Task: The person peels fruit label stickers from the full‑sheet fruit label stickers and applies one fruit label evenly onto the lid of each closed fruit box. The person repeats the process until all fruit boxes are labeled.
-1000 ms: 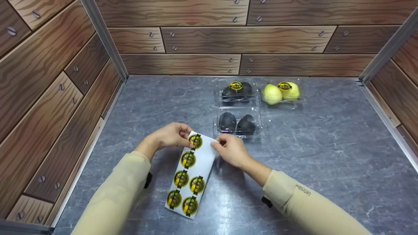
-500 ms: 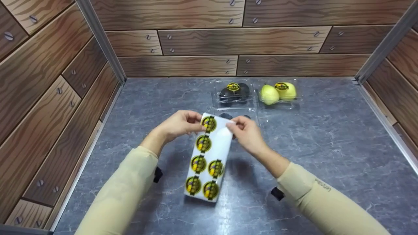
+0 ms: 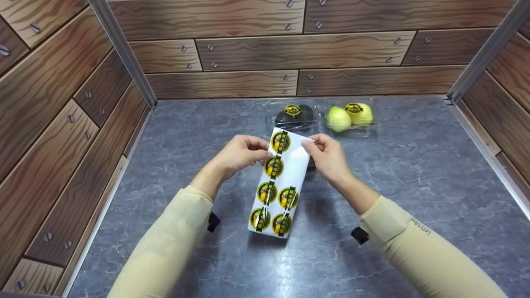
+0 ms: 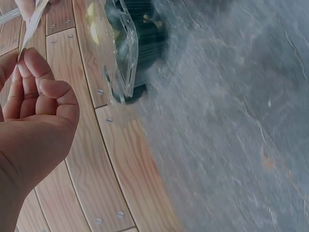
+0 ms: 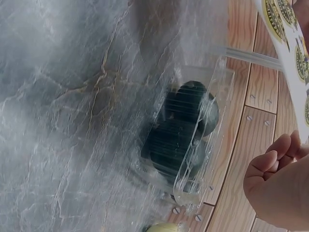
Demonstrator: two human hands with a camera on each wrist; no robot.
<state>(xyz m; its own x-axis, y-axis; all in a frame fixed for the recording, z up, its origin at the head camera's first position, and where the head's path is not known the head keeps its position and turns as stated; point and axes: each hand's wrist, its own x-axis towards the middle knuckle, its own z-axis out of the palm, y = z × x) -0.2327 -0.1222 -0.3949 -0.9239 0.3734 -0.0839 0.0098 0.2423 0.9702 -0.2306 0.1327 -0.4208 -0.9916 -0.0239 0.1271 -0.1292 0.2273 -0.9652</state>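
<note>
A white sheet of round black-and-yellow fruit stickers [image 3: 290, 165] is held up over the table, tilted. My left hand [image 3: 242, 156] pinches its upper left edge between thumb and fingers. At the upper right corner, my right hand [image 3: 330, 159] pinches it the same way. Several stickers run down the left side, with a couple at the lower right and bare backing at the upper right. Behind the sheet, a clear plastic box with dark green fruits [image 5: 176, 145] is mostly hidden in the head view but shows in the right wrist view.
Farther back stands a clear box with dark fruits [image 3: 304, 116] and one sticker on its lid. Beside it, another clear box holds two yellow-green pears [image 3: 339, 119], also with a sticker. Wood-patterned walls [image 3: 244, 85] enclose the grey marbled table [image 3: 198, 124].
Both hands have lifted the sticker sheet and carried it right and away from me, so that it now covers most of the near fruit box. The boxes have stayed in place.
</note>
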